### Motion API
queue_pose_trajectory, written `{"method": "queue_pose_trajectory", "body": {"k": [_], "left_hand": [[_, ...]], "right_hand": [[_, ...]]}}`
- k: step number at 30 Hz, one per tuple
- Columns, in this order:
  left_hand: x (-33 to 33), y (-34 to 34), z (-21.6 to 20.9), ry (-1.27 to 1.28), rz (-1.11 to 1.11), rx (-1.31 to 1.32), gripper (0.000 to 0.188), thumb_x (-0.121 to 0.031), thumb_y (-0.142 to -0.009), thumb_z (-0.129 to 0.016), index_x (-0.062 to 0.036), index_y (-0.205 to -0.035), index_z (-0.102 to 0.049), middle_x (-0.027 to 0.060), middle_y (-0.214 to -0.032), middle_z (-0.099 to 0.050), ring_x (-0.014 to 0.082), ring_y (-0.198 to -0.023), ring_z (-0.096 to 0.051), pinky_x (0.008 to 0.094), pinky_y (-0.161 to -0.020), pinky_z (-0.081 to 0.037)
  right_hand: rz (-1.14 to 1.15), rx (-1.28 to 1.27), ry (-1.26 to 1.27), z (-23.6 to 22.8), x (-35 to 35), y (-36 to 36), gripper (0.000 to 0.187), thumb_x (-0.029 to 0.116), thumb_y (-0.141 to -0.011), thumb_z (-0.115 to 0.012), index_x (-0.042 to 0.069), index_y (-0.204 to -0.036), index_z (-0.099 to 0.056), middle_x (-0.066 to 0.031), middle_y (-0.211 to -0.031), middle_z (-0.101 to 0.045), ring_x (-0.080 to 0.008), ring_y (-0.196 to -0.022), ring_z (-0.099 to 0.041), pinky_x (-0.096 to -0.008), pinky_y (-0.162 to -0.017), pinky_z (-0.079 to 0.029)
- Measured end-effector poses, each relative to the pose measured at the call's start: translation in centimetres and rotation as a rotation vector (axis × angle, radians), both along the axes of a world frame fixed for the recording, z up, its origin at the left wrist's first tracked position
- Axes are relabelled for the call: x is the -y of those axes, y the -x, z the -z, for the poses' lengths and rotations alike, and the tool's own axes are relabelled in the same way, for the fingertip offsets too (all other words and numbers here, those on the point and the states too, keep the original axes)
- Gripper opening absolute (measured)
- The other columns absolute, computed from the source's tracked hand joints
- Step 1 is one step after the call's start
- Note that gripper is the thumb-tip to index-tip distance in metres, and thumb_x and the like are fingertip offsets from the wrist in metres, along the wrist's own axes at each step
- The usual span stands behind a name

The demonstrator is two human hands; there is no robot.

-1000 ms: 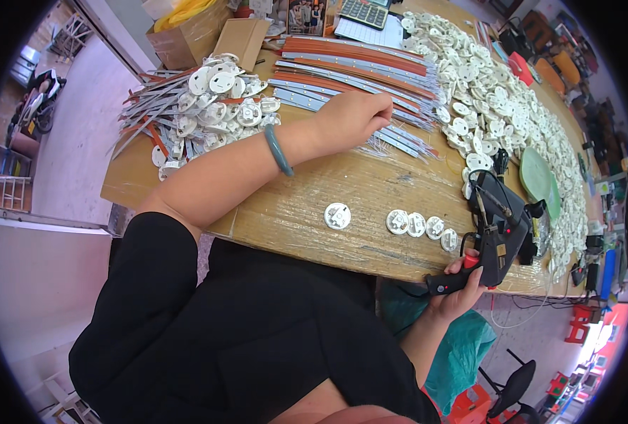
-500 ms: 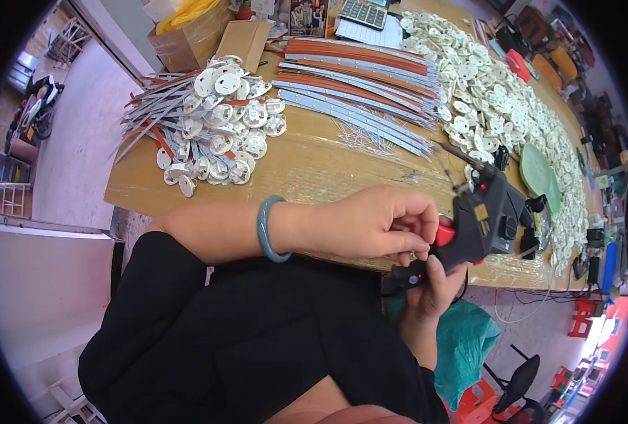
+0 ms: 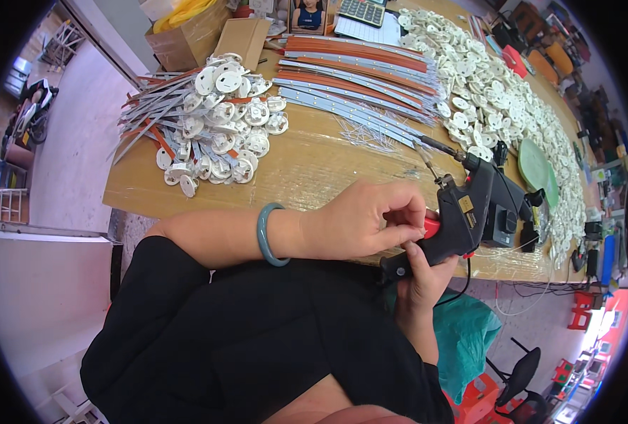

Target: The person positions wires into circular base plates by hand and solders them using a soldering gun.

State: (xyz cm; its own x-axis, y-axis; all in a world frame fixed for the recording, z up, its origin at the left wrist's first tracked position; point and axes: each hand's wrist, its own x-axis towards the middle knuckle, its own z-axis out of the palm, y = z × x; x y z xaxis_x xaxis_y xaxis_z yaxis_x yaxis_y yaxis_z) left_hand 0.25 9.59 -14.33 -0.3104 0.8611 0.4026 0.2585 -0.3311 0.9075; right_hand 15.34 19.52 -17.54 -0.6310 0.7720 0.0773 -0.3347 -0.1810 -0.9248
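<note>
My right hand [image 3: 427, 279] is wrapped round the grip of a black soldering gun [image 3: 464, 212] with a red trigger [image 3: 432, 225]. The gun's metal tip [image 3: 438, 144] points up and left, close to the right ends of the LED strips [image 3: 356, 109]. Beside the trigger, my left hand [image 3: 363, 219] has its thumb and forefinger pinched together. What they hold, if anything, is too small to make out. A green bangle [image 3: 262, 235] rings my left wrist.
White round plastic bases with strips [image 3: 218, 134] lie heaped at the left. A large heap of white round pieces [image 3: 505, 99] covers the right side, beside a green lid [image 3: 533, 164]. A cardboard box [image 3: 187, 46] and calculator [image 3: 362, 10] stand at the back. Loose wires [image 3: 370, 134] lie near the strips.
The soldering gun and my right hand have shifted a little left, its tip closer to the strips. My left hand has moved slightly left, still pinched. The picture in the frame at the back differs.
</note>
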Motion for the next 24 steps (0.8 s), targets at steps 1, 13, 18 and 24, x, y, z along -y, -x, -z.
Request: {"method": "queue_pose_trajectory", "body": {"k": [1, 13, 18, 24], "left_hand": [[0.0, 0.1, 0.1, 0.004, 0.008, 0.028, 0.012, -0.003, -0.088, -0.07, -0.003, -0.097, -0.062, 0.0065, -0.092, -0.069, 0.0139, -0.087, -0.069, 0.0271, -0.075, -0.055], [0.2, 0.3, 0.2, -0.013, -0.001, -0.025, 0.012, -0.003, -0.088, -0.071, -0.0027, -0.095, -0.062, 0.0062, -0.091, -0.068, 0.0116, -0.08, -0.065, 0.0257, -0.071, -0.053], [-0.5, -0.1, 1.6, 0.023, 0.144, 0.331, 0.016, -0.003, -0.09, -0.07, -0.0044, -0.097, -0.056, 0.005, -0.092, -0.067, 0.0102, -0.08, -0.064, 0.0253, -0.072, -0.052], [-0.7, 0.0, 1.6, 0.139, 0.288, 0.743, 0.019, -0.007, -0.09, -0.071, -0.0038, -0.095, -0.053, 0.0042, -0.088, -0.065, 0.0098, -0.079, -0.064, 0.0226, -0.071, -0.052]], "right_hand": [[-0.01, 0.025, 0.029, -0.1, -0.1, -0.1, 0.068, -0.004, -0.069, -0.08, -0.001, -0.129, -0.048, -0.0136, -0.122, -0.058, -0.0219, -0.108, -0.061, -0.0349, -0.096, -0.05], [-0.007, -0.001, 0.024, -0.2, 0.1, 0.2, 0.065, -0.002, -0.072, -0.076, -0.002, -0.13, -0.047, -0.014, -0.121, -0.058, -0.0208, -0.104, -0.062, -0.0333, -0.091, -0.052], [-0.002, -0.014, 0.101, 0.1, -0.4, 0.2, 0.066, -0.004, -0.071, -0.077, -0.002, -0.13, -0.047, -0.0136, -0.118, -0.059, -0.0197, -0.098, -0.063, -0.0336, -0.089, -0.053], [-0.083, -0.046, 0.114, 0.2, -0.4, 0.1, 0.061, 0.001, -0.076, -0.075, -0.002, -0.13, -0.047, -0.0119, -0.118, -0.057, -0.0183, -0.098, -0.061, -0.031, -0.086, -0.054]]}}
